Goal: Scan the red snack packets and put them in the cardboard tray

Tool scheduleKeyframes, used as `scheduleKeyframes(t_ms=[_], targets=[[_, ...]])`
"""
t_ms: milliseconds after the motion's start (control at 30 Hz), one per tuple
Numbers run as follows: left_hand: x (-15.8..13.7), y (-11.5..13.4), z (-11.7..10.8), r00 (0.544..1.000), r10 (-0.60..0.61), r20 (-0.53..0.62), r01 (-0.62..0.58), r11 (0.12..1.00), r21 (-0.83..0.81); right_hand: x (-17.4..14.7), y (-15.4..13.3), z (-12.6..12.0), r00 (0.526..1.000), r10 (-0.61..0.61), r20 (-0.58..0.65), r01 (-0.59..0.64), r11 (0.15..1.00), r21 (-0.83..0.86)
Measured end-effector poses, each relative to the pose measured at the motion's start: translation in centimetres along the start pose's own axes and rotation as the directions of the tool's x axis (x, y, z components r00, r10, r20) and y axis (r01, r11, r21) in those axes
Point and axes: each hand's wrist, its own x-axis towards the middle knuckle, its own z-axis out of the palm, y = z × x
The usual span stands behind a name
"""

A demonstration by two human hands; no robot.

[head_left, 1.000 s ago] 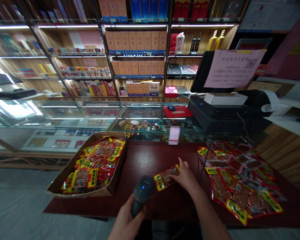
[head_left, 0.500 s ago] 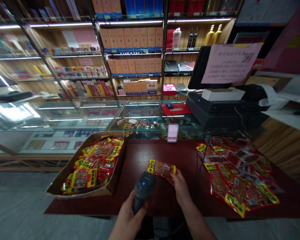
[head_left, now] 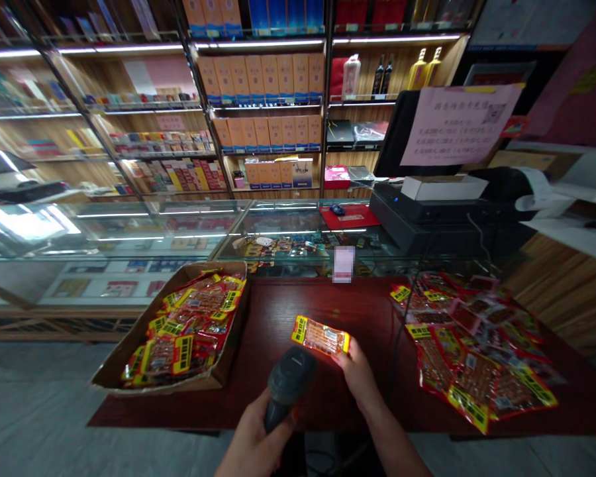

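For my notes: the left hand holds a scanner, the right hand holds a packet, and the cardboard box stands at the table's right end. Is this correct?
No: the head view shows the cardboard box at the left end of the table. The left hand holds a scanner, the right hand a packet.

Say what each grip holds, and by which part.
Left grip: the handheld scanner, by its handle. Right grip: a red-and-yellow packet, by its right end as pictured.
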Motion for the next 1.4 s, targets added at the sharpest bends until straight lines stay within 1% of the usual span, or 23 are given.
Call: scheduleKeyframes(t_ms=[67, 133, 300, 400, 467, 533, 667, 833, 900, 1033, 1133, 1200, 1300, 1367, 1400], targets=[[-0.1, 0.4, 0.1, 1.000, -0.012, -0.011, 0.012, 1.000, -0.009, 0.0, -0.1, 0.0, 1.000, 0.011, 0.017, -0.011, 1.000, 0.019], [0.1, 0.4, 0.1, 1.000, -0.024, 0.011, 0.024, 1.000, 0.000, 0.0, -0.1, -0.1, 1.000, 0.014, 0.022, -0.015, 0.999, 0.034], [0.7, -0.6, 0.0, 0.998, -0.033, 0.054, 0.034, 0.999, -0.009, 0.1, 0.1, 0.0, 1.000, 0.011, 0.020, -0.013, 0.997, 0.081], [0.6, -0.8, -0.3, 0.998, -0.038, 0.045, 0.039, 0.999, -0.021, 0.1, 0.1, 0.2, 0.999, 0.021, 0.026, -0.024, 0.992, 0.122], [0.4, -0.5, -0.4, 0.999, -0.044, 0.021, 0.044, 0.999, -0.031, 0.2, 0.2, 0.2, 0.999, 0.028, 0.029, -0.033, 0.988, 0.151], [0.2, -0.1, -0.4, 0.998, -0.051, 0.025, 0.052, 0.998, -0.039, 0.1, 0.4, 0.3, 0.999, 0.026, 0.030, -0.031, 0.986, 0.166], [0.2, 0.4, 0.1, 0.995, -0.064, 0.070, 0.067, 0.997, -0.038, 0.0, 0.7, 0.6, 0.999, 0.003, 0.050, -0.009, 0.993, 0.121], [0.4, 0.2, 0.6, 0.995, -0.083, 0.050, 0.085, 0.995, -0.047, -0.5, 0.0, 0.7, 0.999, -0.026, 0.033, 0.026, 1.000, -0.011], [0.5, 0.2, 0.6, 0.996, -0.079, 0.042, 0.081, 0.996, -0.043, -0.7, -0.5, 0.6, 1.000, -0.019, 0.021, 0.020, 0.999, -0.049], [0.9, 0.3, 0.9, 0.995, -0.086, 0.044, 0.087, 0.996, -0.034, -1.2, -1.3, 0.6, 1.000, -0.015, 0.023, 0.017, 0.997, -0.072], [1.0, 0.3, 1.1, 0.995, -0.086, 0.052, 0.089, 0.995, -0.047, -1.4, -1.4, 0.7, 0.999, -0.045, 0.020, 0.045, 0.999, -0.012], [1.0, 0.3, 1.0, 0.996, -0.079, 0.034, 0.080, 0.995, -0.051, -1.4, -1.3, 0.8, 0.999, -0.026, 0.023, 0.025, 0.999, 0.048], [0.9, 0.1, 0.3, 0.996, -0.077, -0.042, 0.076, 0.996, -0.042, -0.8, -2.0, 1.2, 0.994, 0.080, 0.076, -0.094, 0.973, 0.209], [0.9, -0.3, -0.3, 0.993, -0.080, -0.092, 0.077, 0.997, -0.030, 0.2, -3.8, 2.2, 0.980, 0.128, 0.149, -0.174, 0.920, 0.350], [0.8, -0.5, -0.6, 0.990, -0.077, -0.116, 0.075, 0.997, -0.024, 0.9, -5.2, 3.1, 0.973, 0.130, 0.191, -0.201, 0.887, 0.416]])
